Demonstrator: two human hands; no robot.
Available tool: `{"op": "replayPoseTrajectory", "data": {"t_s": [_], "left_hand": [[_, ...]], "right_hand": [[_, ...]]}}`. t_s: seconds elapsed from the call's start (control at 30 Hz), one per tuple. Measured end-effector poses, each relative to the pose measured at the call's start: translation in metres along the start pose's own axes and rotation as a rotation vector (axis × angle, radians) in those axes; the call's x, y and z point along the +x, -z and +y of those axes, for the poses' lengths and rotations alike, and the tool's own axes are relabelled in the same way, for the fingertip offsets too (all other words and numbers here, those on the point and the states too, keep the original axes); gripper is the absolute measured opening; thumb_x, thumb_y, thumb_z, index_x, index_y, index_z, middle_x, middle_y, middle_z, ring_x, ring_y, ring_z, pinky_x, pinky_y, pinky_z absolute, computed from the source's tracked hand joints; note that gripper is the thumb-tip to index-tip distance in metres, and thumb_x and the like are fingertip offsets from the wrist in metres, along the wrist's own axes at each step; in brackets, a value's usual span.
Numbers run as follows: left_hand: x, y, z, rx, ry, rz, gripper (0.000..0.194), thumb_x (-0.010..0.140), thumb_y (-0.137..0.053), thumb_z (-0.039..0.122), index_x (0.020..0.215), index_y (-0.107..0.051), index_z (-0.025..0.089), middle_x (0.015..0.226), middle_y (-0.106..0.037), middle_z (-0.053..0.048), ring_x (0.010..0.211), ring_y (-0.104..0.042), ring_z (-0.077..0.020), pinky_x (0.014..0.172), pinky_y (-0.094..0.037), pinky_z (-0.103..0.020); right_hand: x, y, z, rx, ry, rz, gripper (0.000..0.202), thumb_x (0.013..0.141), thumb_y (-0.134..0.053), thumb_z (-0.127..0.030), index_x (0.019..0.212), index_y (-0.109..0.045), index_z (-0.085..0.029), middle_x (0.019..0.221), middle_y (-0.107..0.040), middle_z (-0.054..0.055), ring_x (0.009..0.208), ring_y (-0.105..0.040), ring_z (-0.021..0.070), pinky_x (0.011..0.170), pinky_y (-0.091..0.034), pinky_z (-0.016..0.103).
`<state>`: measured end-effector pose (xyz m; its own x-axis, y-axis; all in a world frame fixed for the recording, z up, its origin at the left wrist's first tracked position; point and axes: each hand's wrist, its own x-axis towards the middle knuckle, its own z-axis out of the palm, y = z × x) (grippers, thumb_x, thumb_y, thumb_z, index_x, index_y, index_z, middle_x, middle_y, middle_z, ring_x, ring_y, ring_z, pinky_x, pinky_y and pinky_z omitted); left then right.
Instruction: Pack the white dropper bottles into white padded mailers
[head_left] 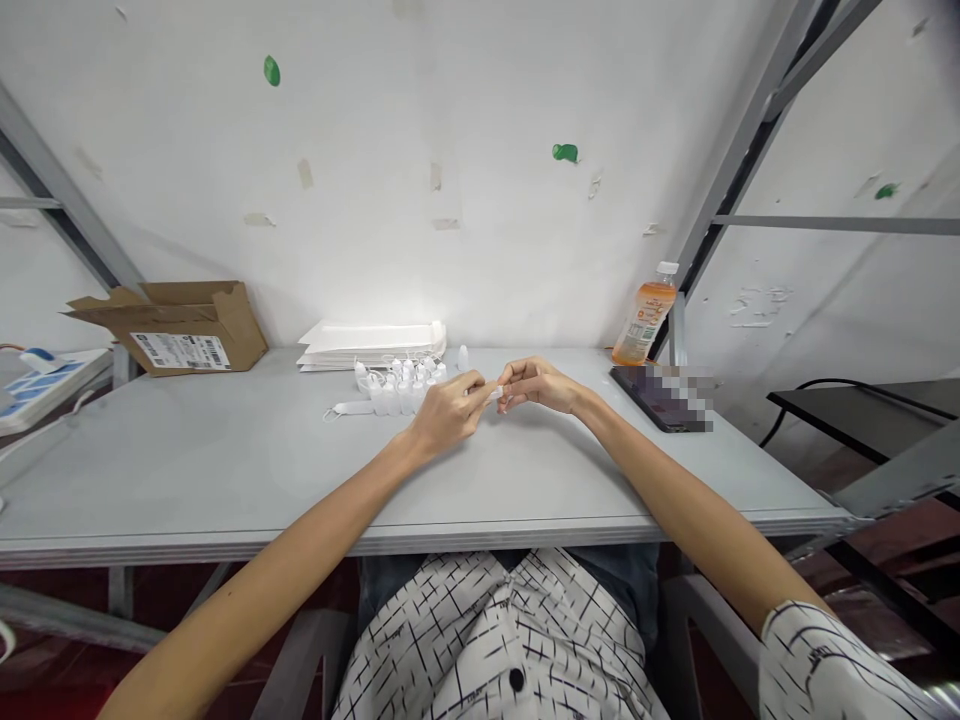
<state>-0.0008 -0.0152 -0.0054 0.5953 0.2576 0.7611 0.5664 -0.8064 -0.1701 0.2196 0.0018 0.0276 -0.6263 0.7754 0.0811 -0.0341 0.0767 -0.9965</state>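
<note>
My left hand [450, 412] and my right hand [538, 387] meet above the middle of the table. Fingertips of both are closed around a small white plastic piece [496, 393], mostly hidden by the fingers, so its exact kind does not show. Just left of my left hand stands a cluster of small white bottle-shaped pieces [405, 393] with thin white loops at their tops. A similar piece [354, 408] lies on its side with its loop toward the left. Behind my hands, another small white piece [463, 357] stands alone near the wall.
A stack of white flat cartons [367, 345] lies against the wall behind the cluster. An open cardboard box [184, 330] sits at the table's back left. On the right are an orange drink bottle [645, 318] and a dark phone-like slab [660, 398] on the grey table [225, 460].
</note>
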Motion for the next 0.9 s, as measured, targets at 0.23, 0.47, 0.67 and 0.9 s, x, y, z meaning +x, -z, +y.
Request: {"op": "replayPoseTrajectory", "data": {"t_s": [0.23,0.47,0.67,0.9], "left_hand": [[0.002,0.005,0.001,0.082,-0.133,0.05,0.032,0.095,-0.043,0.008,0.121,-0.06,0.017,0.088,-0.065,-0.007,0.077,-0.061,-0.014,0.055,-0.045,-0.02],[0.007,0.001,0.006,-0.074,0.095,0.081,0.022,0.097,-0.05,0.023,0.11,-0.067,0.017,0.093,-0.067,-0.007,0.07,-0.06,-0.0122,0.056,-0.047,-0.022],[0.013,0.005,0.005,-0.335,0.349,0.028,0.029,0.093,-0.058,0.036,0.113,-0.07,0.018,0.097,-0.068,-0.006,0.063,-0.058,-0.0106,0.058,-0.051,-0.024],[0.016,0.008,-0.001,-0.385,0.372,-0.01,0.027,0.095,-0.056,0.034,0.104,-0.075,0.017,0.086,-0.069,-0.005,0.057,-0.056,-0.0098,0.053,-0.05,-0.022]], "right_hand": [[-0.001,0.0,-0.002,0.035,0.002,-0.025,0.017,0.069,-0.08,-0.022,0.078,-0.068,-0.014,0.074,-0.072,0.003,0.071,-0.072,0.0189,0.084,-0.057,0.042],[-0.005,-0.005,-0.016,-0.142,0.069,0.071,0.021,0.073,-0.08,-0.027,0.084,-0.07,-0.014,0.081,-0.074,0.006,0.076,-0.072,0.0194,0.082,-0.059,0.04],[-0.005,-0.01,-0.023,-0.237,0.109,0.16,0.028,0.072,-0.081,-0.034,0.087,-0.071,-0.013,0.08,-0.073,0.007,0.079,-0.071,0.0208,0.073,-0.061,0.037],[-0.006,-0.013,-0.024,-0.286,0.117,0.186,0.029,0.073,-0.08,-0.035,0.09,-0.073,-0.013,0.08,-0.073,0.009,0.079,-0.071,0.0217,0.069,-0.06,0.035]]}}
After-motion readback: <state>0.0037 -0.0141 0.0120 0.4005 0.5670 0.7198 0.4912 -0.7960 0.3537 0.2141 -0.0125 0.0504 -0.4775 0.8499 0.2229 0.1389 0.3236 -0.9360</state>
